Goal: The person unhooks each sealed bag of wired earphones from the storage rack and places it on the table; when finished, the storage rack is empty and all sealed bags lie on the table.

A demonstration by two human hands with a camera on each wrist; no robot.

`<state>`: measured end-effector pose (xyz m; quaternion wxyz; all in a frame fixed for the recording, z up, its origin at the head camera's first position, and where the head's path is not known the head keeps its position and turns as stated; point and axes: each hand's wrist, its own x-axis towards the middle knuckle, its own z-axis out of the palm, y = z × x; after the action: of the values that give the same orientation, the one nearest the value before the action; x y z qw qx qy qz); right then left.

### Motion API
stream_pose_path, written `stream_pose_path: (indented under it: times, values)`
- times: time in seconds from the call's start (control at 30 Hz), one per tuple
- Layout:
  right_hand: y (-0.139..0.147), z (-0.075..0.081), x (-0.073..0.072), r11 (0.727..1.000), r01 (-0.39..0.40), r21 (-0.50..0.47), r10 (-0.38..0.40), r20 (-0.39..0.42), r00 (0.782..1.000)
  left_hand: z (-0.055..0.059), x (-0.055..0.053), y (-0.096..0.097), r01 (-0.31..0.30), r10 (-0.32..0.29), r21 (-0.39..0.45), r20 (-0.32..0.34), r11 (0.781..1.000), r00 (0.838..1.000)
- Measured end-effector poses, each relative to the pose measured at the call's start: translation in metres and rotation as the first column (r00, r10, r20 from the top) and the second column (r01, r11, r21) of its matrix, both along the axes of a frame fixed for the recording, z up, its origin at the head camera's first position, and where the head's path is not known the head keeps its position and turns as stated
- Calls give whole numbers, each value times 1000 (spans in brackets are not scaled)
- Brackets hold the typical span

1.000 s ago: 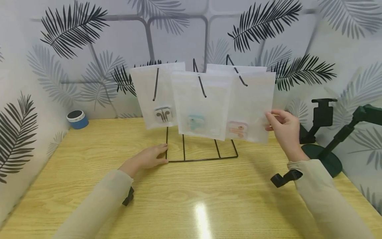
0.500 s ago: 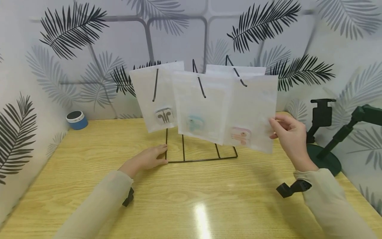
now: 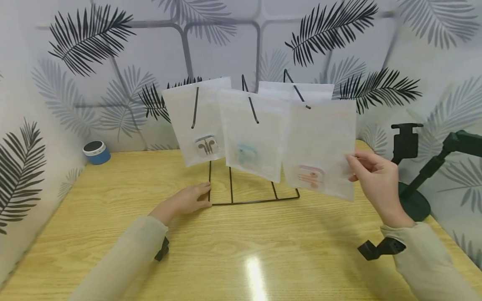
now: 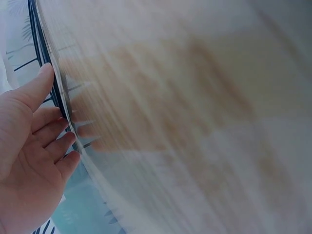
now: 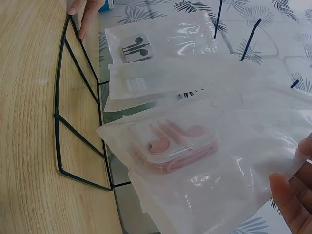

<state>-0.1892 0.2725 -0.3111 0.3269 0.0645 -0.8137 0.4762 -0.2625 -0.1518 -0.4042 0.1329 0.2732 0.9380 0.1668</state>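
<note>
Between thumb and fingers, my right hand [image 3: 376, 179] pinches the right edge of a translucent plastic bag [image 3: 327, 129]. Inside it lies a clear case of pink earphones [image 5: 178, 141]. The bag's top edge overlaps the tip of the right hook [image 3: 301, 96] in the head view. My left hand [image 3: 186, 198] holds the front left corner of the black wire rack [image 3: 260, 202], thumb and fingers at the wire. A bag with black-looking earphones [image 3: 207, 145] hangs on the left hook, and one with blue earphones [image 3: 246, 154] on the middle hook.
Another white bag [image 3: 275, 86] hangs behind on the right hook. A blue round speaker [image 3: 96, 152] stands at the back left of the wooden table [image 3: 211, 251]. On the right is a dark green stand [image 3: 416, 205] with a jointed arm, beside a black phone holder [image 3: 406, 144].
My right hand has drawn the pink-earphone bag rightward and toward me, its top edge shifting to the hook's tip. My left hand has stayed on the rack's corner.
</note>
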Motion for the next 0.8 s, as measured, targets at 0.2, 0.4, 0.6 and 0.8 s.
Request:
stream_pose_path:
  times: [0.2,0.4,0.6,0.8]
  values:
    - [2,3,8,999,31,37,-31,-4,1000,-1,0,-1,-6,6,6,11,1000,1000]
    - [4,5,16,999,43,24,-42,-35,999,0,0,-1,0,0,1,5,1000,1000]
    - [8,6,24,997,61,37,-59,-40,997,-1,1,0,-9,9,0,16,1000,1000]
    - [16,5,35,996,85,38,-82,-62,995,-2,1,0,-2,2,-1,8,1000,1000]
